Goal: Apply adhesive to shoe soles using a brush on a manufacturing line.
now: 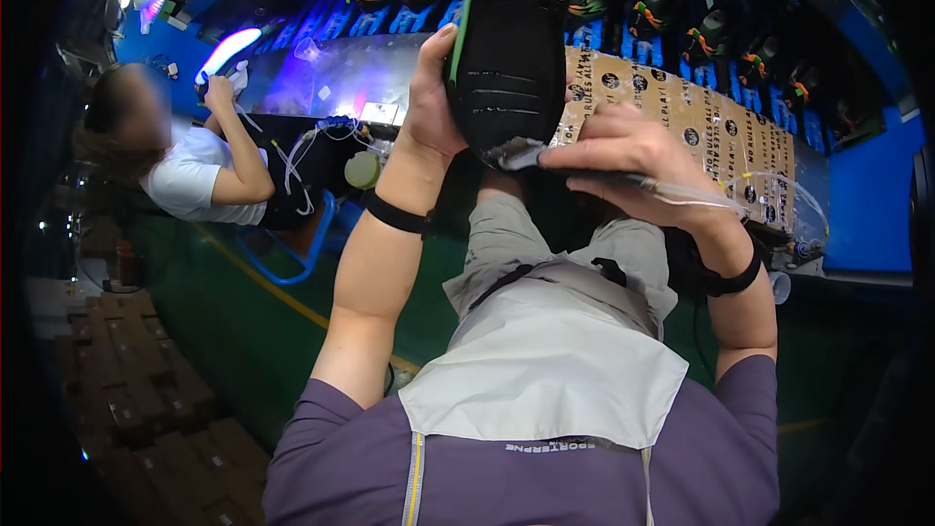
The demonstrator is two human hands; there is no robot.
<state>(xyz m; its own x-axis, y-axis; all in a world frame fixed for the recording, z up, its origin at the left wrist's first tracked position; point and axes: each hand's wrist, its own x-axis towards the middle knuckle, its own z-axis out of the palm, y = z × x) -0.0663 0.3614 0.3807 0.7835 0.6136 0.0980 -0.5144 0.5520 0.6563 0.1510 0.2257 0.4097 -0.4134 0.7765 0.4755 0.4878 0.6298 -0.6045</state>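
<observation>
Closest in, a pale grey apron (545, 370) spreads over the lap, and above it black bands (397, 214) circle both forearms. Now to the action: the right hand (633, 151) is curled round a brush (521, 154), index finger stretched along it toward the bristles, a clear tube (696, 197) trailing from the grip. And the bristles are right there on the rounded near end of a black shoe piece (511, 49), among whitish streaks! The left hand (430, 102) has that piece firmly, thumb up along its left side, the other fingers mostly hidden behind, holding it up before the bench.

The step in hand looks like brushing something onto that curved end; what the liquid is, I can't tell. The next move seems to call for a steady left hold and a light sweep round the rim, so the coat doesn't stray.

Just beyond, the bench carries cardboard (721, 127) wrapped in printed tape. Off to the left sits a pale green tub (361, 169), and past it a co-worker (209, 175) grips a curved, brightly lit piece (229, 51). At the back, dark shoes (706, 34) with orange trim line up in a row!
</observation>
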